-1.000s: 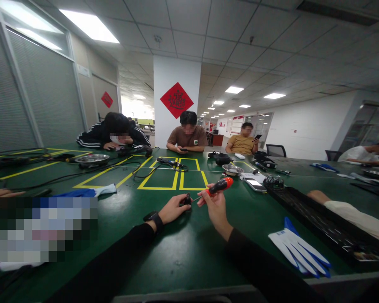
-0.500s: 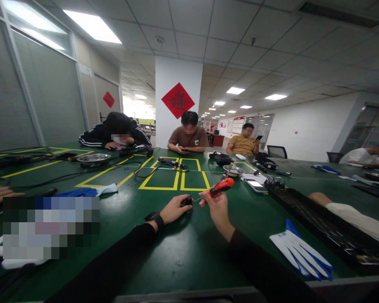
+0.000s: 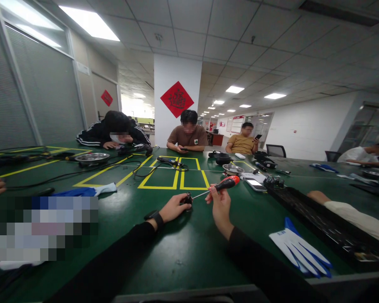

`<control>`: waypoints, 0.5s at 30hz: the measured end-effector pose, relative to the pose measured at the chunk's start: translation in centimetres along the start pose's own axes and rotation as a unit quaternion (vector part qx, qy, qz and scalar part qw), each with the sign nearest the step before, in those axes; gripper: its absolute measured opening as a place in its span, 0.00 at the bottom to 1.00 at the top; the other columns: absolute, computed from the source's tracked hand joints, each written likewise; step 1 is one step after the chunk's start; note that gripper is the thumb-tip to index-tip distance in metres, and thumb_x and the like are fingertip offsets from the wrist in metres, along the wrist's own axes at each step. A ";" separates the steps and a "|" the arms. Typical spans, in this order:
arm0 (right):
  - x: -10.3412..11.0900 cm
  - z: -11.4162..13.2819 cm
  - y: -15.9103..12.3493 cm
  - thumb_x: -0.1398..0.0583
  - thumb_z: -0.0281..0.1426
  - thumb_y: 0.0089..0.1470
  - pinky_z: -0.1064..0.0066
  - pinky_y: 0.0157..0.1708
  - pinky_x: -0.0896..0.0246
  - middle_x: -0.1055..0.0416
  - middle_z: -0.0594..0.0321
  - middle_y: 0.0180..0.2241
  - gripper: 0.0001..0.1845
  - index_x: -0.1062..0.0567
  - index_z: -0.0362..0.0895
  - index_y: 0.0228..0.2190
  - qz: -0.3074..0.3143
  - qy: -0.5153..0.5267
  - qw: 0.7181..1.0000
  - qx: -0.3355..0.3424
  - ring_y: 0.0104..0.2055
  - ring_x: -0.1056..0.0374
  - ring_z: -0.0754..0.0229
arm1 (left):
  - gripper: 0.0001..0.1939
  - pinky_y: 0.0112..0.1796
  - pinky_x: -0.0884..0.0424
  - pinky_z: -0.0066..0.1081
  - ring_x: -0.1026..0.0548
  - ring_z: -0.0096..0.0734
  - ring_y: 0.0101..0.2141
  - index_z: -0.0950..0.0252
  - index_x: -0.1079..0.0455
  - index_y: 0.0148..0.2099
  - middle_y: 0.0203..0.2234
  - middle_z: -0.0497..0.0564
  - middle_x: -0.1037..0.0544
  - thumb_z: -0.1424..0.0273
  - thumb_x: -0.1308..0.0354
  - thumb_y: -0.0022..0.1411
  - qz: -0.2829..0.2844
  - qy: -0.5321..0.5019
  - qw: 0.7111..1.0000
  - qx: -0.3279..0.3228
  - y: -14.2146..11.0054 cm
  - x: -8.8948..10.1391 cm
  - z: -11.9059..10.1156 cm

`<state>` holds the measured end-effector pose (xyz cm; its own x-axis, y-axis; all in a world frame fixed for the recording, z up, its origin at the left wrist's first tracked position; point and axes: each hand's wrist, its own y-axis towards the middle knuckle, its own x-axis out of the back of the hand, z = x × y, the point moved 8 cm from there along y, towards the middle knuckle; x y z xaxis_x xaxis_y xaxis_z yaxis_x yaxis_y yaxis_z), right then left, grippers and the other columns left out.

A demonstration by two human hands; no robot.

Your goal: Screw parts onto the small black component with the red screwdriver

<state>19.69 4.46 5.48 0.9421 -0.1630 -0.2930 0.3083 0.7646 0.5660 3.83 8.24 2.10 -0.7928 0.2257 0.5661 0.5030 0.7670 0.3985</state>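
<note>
My left hand (image 3: 173,208) rests on the green table (image 3: 189,248) with its fingers closed round a small black part (image 3: 187,198). A black watch sits on that wrist. My right hand (image 3: 220,203) is closed on a screwdriver (image 3: 225,184) with a red and black handle. The screwdriver's metal shaft runs left and down, and its tip meets the black part. Both arms wear black sleeves.
White and blue gloves (image 3: 298,248) lie at the right, beside a long black tray (image 3: 318,223) and a co-worker's forearm (image 3: 350,216). A phone (image 3: 254,184) and a metal bowl (image 3: 232,169) lie beyond my right hand. Cables, yellow tape lines and three seated people are farther back.
My right hand has drawn slightly right and away, so more of the screwdriver's shaft shows. My left hand has stayed on the black part. The hand at the left edge has curled back.
</note>
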 end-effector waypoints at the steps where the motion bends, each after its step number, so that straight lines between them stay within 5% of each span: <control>1: 0.5 0.0 0.1 0.43 0.38 0.51 0.76 0.19 0.44 0.35 0.69 0.18 0.14 0.32 0.41 0.35 -0.024 -0.006 1.000 0.003 0.18 0.39 0.67 | 0.14 0.41 0.34 0.31 0.28 0.33 0.37 0.66 0.31 0.43 0.36 0.51 0.25 0.69 0.48 0.54 0.003 0.003 1.000 0.000 0.0 0.0 0.0; 8: 3.7 -2.4 0.9 0.42 0.45 0.46 0.78 0.14 0.52 0.40 0.73 0.15 0.18 0.33 0.42 0.29 -0.153 -0.012 0.988 -0.032 0.15 0.45 0.70 | 0.30 0.48 0.40 0.39 0.31 0.40 0.43 0.64 0.36 0.51 0.41 0.54 0.27 0.64 0.37 0.44 -0.068 0.101 0.992 -0.012 -0.2 1.2 0.5; 15: 4.4 -4.9 1.2 0.41 0.45 0.44 0.80 0.11 0.52 0.39 0.70 0.20 0.19 0.32 0.42 0.27 -0.158 0.015 0.984 -0.076 0.15 0.46 0.72 | 0.31 0.52 0.45 0.41 0.31 0.39 0.45 0.63 0.37 0.51 0.39 0.54 0.25 0.65 0.36 0.43 -0.041 0.055 0.998 0.000 0.1 1.3 1.3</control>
<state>23.61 7.71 1.13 0.7975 -0.3914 -0.4591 0.5601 0.7632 0.3222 2.39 9.39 1.87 -0.7884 0.0950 0.6078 0.4387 0.7795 0.4472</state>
